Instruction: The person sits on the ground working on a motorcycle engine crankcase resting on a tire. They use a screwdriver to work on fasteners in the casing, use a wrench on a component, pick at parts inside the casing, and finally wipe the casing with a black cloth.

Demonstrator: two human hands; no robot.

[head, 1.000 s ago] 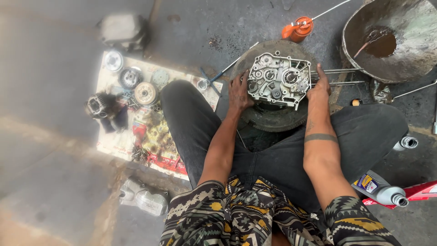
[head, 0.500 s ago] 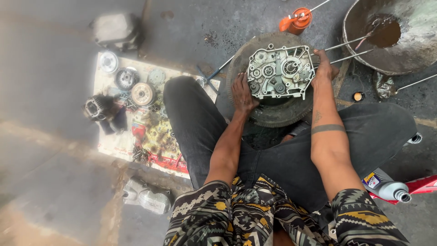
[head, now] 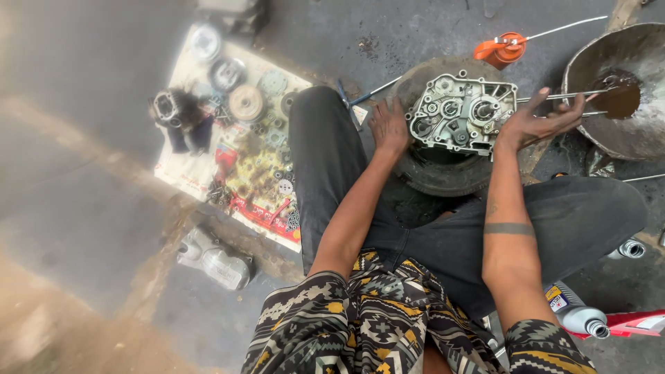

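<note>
Head view: hands spread, left (head: 389, 126) and right (head: 537, 121) flanking engine case (head: 460, 113); oil pan (head: 623, 138) right.

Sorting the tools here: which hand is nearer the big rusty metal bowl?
Right. The right hand reaches out beside the big rusty metal bowl; the left hand rests across the grey engine casing.

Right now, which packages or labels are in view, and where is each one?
Grey bottle: lower right, beside the person's right leg, lying down, with a yellow, blue and red label.
Printed sheet: on the floor, left of the left leg, pale with red and yellow pictures, covered by metal parts.
</note>
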